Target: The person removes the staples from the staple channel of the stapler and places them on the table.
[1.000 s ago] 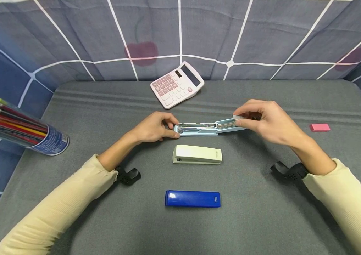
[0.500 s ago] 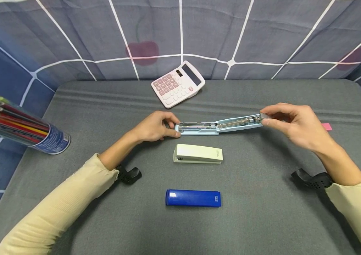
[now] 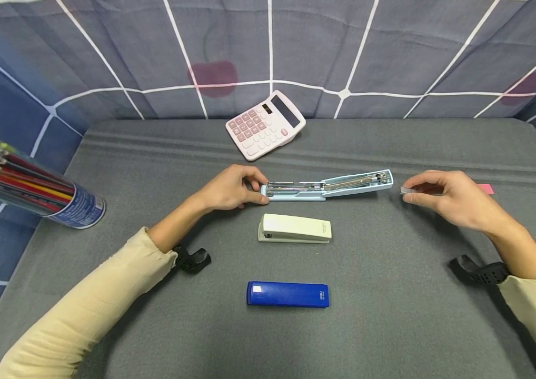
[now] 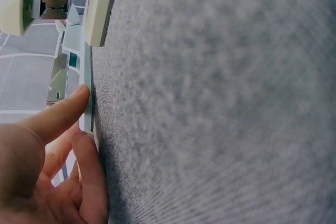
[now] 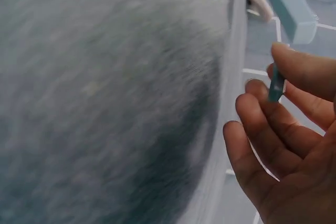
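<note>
A light blue stapler (image 3: 298, 199) lies opened out flat, its top half angled up to the right and the metal rail showing. My left hand (image 3: 230, 189) pinches the left end of its base between thumb and fingers. To the right, apart from the stapler, my right hand (image 3: 455, 200) pinches a short silvery strip of staples (image 3: 406, 190) above the table; in the right wrist view the strip (image 5: 276, 85) sits between thumb and forefinger. Nearer to me lie a cream stapler (image 3: 295, 229) and a blue stapler (image 3: 288, 295), both closed.
Behind the opened stapler lies a pink and white calculator (image 3: 265, 126). A pink block, perhaps an eraser (image 3: 487, 188), is partly hidden behind my right hand. A clear tub of pencils (image 3: 80, 210) stands at the left. Checked cloth (image 3: 310, 52) hangs along the back.
My right hand has moved right along the stapler's raised half and off its end, carrying the staple strip away and lower. The left hand stays on the base.
</note>
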{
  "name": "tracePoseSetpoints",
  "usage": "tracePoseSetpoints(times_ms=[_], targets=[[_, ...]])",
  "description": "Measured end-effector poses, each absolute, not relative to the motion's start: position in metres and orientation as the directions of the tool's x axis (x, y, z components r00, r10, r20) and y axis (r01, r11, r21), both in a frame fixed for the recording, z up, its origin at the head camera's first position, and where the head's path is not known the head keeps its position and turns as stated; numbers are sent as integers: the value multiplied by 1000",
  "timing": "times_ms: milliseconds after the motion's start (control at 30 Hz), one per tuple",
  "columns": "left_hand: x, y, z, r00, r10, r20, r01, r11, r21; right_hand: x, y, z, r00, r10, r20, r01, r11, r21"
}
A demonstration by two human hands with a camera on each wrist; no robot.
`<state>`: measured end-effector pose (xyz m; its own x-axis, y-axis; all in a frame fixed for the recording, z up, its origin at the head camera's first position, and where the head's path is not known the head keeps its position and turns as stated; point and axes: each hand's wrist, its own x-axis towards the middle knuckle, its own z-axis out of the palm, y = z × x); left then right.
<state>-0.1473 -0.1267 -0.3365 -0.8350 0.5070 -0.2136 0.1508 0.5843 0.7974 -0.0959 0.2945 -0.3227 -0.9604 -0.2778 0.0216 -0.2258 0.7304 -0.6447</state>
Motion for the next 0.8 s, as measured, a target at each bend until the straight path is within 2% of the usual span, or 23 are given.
tracePoseSetpoints(times_ms=[200, 333, 533, 800], targets=[[-147, -127, -336, -835, 508, -209, 153, 580, 800, -98, 304, -335, -920, -383, 85, -361, 739, -569], [-147, -128, -337, -838, 504, -206, 151, 579, 801, -99, 305, -340, -904, -408, 128, -410, 743, -529], [-147, -128, -338, -839, 506, -199, 160, 579, 800, -101, 310, -341, -908, -393, 147, -413, 778, -474], [-146, -127, -337, -838, 507, -200, 159, 579, 800, -101, 314, -340, -934, -335, 119, -349, 796, -495]])
